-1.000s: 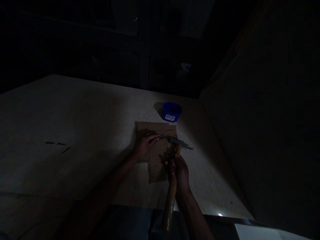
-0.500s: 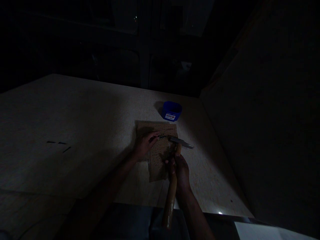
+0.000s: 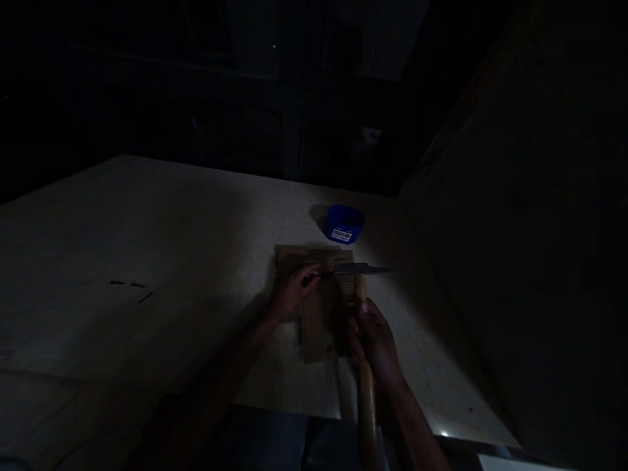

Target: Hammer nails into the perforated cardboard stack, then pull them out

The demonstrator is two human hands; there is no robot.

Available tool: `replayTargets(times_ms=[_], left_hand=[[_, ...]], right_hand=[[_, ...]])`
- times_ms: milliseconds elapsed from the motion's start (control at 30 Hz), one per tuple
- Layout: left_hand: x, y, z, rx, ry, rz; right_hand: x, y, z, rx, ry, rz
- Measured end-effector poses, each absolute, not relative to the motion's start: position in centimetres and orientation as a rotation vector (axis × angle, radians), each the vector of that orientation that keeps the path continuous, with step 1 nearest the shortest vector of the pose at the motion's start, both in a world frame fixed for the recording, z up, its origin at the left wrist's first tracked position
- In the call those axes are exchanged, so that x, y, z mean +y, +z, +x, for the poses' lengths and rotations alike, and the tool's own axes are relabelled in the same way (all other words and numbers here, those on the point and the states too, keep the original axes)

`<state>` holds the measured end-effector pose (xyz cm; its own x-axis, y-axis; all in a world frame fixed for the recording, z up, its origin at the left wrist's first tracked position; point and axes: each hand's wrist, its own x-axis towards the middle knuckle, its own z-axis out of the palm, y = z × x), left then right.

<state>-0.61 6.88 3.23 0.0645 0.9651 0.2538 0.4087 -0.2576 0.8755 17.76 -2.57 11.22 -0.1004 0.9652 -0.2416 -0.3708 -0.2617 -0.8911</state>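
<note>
A small brown perforated board [image 3: 318, 320] lies on the pale table [image 3: 171, 248]. My left hand [image 3: 292, 294] rests on the board's left part with its fingers pinched on a small dark nail [image 3: 314, 279] held at the board. My right hand [image 3: 373, 337] grips the wooden handle of a hammer [image 3: 360, 281]. The hammer's metal head [image 3: 363, 268] hovers just right of the nail, over the board's far end. The scene is very dark.
A round blue tub [image 3: 344, 224] with a label stands just beyond the board. A few dark nails [image 3: 131, 289] lie on the table at the left. A tall dark panel [image 3: 515, 248] closes off the table's right side. Dark cabinets stand behind.
The hammer has risen and swung so its handle stands steeper and its head sits higher over the board. My right hand moved slightly right. My left hand keeps its pinch.
</note>
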Motion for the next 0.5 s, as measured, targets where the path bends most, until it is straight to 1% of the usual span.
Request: replayTargets(times_ms=[167,333,500], left_hand=[[6.8,3.5,-0.4,1.514,1.083,1.743],[6.9,3.7,-0.4,1.513,1.049,1.750],[6.8,3.5,-0.4,1.522,1.052,1.731]], right_hand=[[-2.2,14.8,19.2,-1.165,1.572,-1.168],[-1.0,16.3,20.1,-1.688,1.197,-1.238],[-0.2,16.1,20.2,-1.861,1.012,-1.301]])
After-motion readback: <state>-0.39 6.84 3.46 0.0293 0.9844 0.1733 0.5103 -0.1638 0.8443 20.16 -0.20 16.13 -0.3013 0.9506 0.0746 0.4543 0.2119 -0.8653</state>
